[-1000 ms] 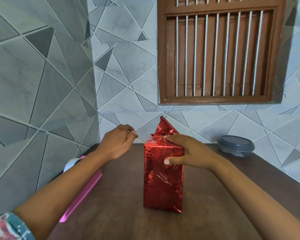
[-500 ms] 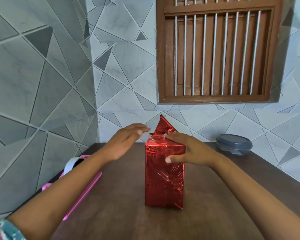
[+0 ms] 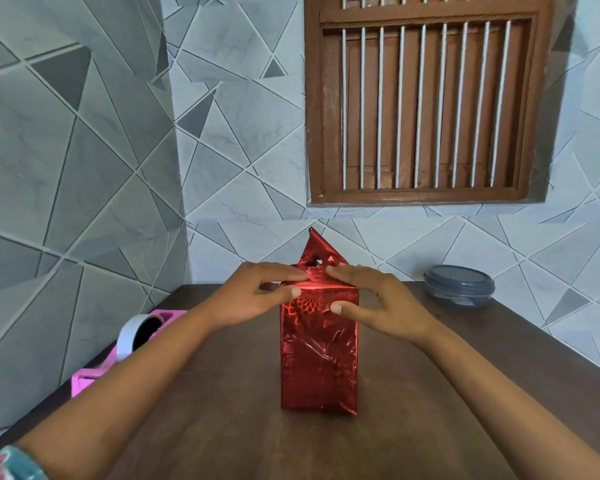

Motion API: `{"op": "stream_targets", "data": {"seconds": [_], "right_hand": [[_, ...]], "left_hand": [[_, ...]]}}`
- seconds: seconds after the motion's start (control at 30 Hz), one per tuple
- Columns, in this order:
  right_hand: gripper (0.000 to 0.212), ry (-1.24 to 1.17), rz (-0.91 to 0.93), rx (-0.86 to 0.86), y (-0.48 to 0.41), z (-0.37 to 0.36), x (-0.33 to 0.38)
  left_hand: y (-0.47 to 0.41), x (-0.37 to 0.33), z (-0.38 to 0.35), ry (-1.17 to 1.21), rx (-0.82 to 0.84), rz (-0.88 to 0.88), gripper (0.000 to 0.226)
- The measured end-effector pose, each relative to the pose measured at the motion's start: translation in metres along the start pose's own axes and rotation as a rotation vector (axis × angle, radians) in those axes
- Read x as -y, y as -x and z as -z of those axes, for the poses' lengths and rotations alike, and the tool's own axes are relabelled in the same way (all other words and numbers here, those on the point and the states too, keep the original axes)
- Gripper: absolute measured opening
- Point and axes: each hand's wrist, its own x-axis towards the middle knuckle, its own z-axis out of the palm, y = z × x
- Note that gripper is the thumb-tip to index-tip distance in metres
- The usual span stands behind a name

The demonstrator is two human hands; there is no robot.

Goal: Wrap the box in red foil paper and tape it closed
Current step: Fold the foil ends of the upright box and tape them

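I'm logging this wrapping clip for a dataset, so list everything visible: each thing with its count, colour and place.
Wrapped box: one, red foil, upright at the table's middle, a pointed flap standing up at its top.
Tape dispenser: one, pink with a white roll, at the table's left edge.
Lidded container: one, grey-blue, far right of the table by the wall.
Table: one, dark brown wood.
Window shutter: one, brown with pale bars, on the back wall.
Wall tiles: grey, geometric, left and back.
Left hand: on the box's top left edge.
Right hand: on the box's top right edge.
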Motion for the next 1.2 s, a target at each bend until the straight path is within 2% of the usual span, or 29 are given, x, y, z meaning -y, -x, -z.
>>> {"op": "stream_targets", "data": {"seconds": [0.13, 0.43, 0.67, 0.73, 0.8, 0.87, 0.93, 1.0, 1.2], "right_hand": [[0.054, 0.070, -0.016, 0.118, -0.014, 0.007, -0.005], [0.073, 0.275, 0.045, 0.186, -0.021, 0.007, -0.007], [0.091, 0.332, -0.030, 0.265, -0.027, 0.008, -0.005], [0.092, 0.302, -0.052, 0.261, -0.027, 0.008, -0.005], [0.093, 0.269, -0.073, 0.255, -0.026, 0.007, -0.005], [0.089, 0.251, -0.082, 0.246, -0.025, 0.006, -0.004], [0.084, 0.213, -0.096, 0.228, -0.025, 0.004, -0.003], [0.085, 0.174, -0.119, 0.199, -0.025, 0.003, -0.006], [0.098, 0.116, -0.120, 0.163, -0.023, -0.001, -0.014]], "left_hand": [[0.003, -0.001, 0.002, -0.016, 0.028, -0.001, 0.029], [0.003, 0.000, 0.001, -0.048, 0.016, 0.002, 0.029], [0.007, -0.005, 0.007, 0.019, 0.077, 0.078, 0.034], [0.017, -0.003, 0.019, 0.118, 0.020, 0.161, 0.036], [0.034, 0.005, 0.041, 0.150, -0.145, 0.299, 0.028], [0.055, 0.020, 0.071, -0.019, -0.243, 0.509, 0.021], [0.078, 0.034, 0.100, -0.225, -0.192, 0.731, 0.023], [0.098, 0.043, 0.118, -0.283, -0.131, 0.894, 0.023], [0.140, 0.063, 0.124, -0.387, 0.018, 1.192, 0.029]]}}
